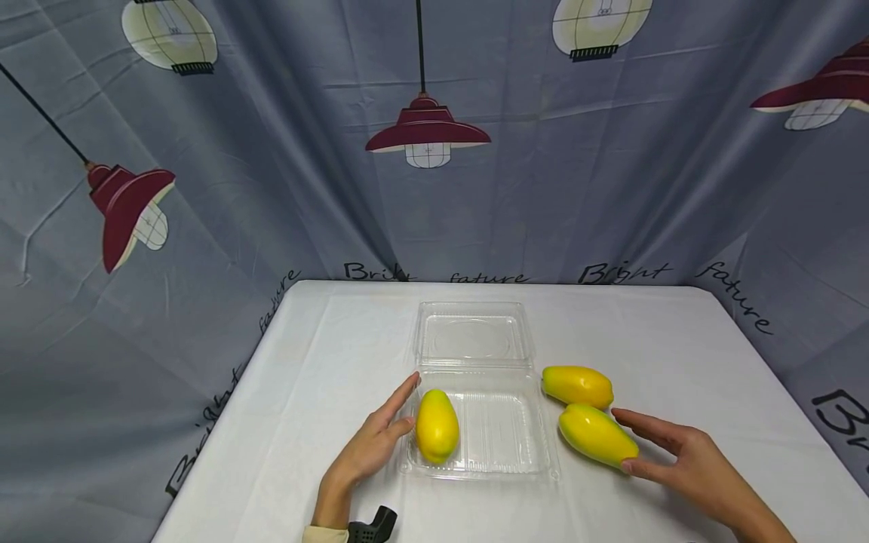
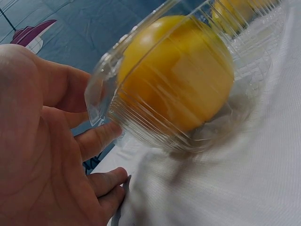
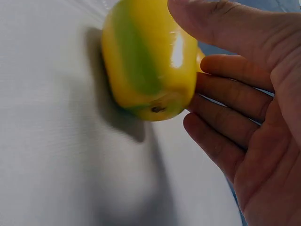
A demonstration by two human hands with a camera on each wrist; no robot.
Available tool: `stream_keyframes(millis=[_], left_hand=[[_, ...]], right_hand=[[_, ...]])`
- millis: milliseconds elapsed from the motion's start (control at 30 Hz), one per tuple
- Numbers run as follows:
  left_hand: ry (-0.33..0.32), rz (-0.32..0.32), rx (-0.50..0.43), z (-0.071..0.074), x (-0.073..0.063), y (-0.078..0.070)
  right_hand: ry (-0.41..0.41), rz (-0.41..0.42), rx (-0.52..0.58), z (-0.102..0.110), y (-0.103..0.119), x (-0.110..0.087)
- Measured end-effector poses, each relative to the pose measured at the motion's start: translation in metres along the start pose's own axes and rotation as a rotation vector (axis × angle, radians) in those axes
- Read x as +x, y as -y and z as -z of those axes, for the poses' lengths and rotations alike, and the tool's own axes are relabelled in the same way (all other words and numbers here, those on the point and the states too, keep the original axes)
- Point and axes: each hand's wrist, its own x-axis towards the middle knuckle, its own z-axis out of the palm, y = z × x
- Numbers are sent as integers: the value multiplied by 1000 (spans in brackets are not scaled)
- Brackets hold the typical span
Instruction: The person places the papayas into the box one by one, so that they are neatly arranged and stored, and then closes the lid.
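An opened clear plastic clamshell box (image 1: pixel 502 434) lies on the white table, its lid (image 1: pixel 471 335) folded back away from me. A yellow papaya (image 1: pixel 437 427) sits inside at the left, seen through the box wall in the left wrist view. My left hand (image 1: pixel 373 443) is at the box's left side, with extended fingers (image 2: pixel 101 139) against the wall. Right of the box, a yellow-green papaya (image 1: pixel 597 435) lies just in front of another papaya (image 1: pixel 577 386). My right hand (image 1: pixel 692 467) is around the nearer one's right end, thumb by the tip, fingers loosely bent.
A white cloth (image 1: pixel 339 339) covers the table. Behind and beside it hangs a grey-blue curtain (image 1: pixel 292 151) printed with lamps and lettering. A black device (image 1: pixel 373 526) is strapped on my left wrist, near the front edge of the view.
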Motion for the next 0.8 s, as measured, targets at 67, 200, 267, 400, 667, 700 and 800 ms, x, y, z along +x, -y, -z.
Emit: stream_keyframes(millis=[67, 200, 267, 400, 667, 700, 800], left_hand=[[-1, -1, 0, 0, 0, 0], [-2, -3, -2, 0, 0, 1], [-3, -2, -3, 0, -1, 1], [-1, 0, -1, -1, -1, 1], [3, 3, 6, 0, 0, 0], [1, 5, 7, 0, 0, 0], [-2, 7, 8, 0, 0, -1]], right_hand=[[3, -10, 10, -3, 0, 1], [-6, -12, 48, -11, 0, 2], [-15, -13, 62, -14, 1, 2], [-29, -9, 71, -16, 1, 1], [-90, 86, -16, 4, 14, -4], [-109, 119, -22, 8, 18, -3], [-139, 203, -36, 16, 33, -2]])
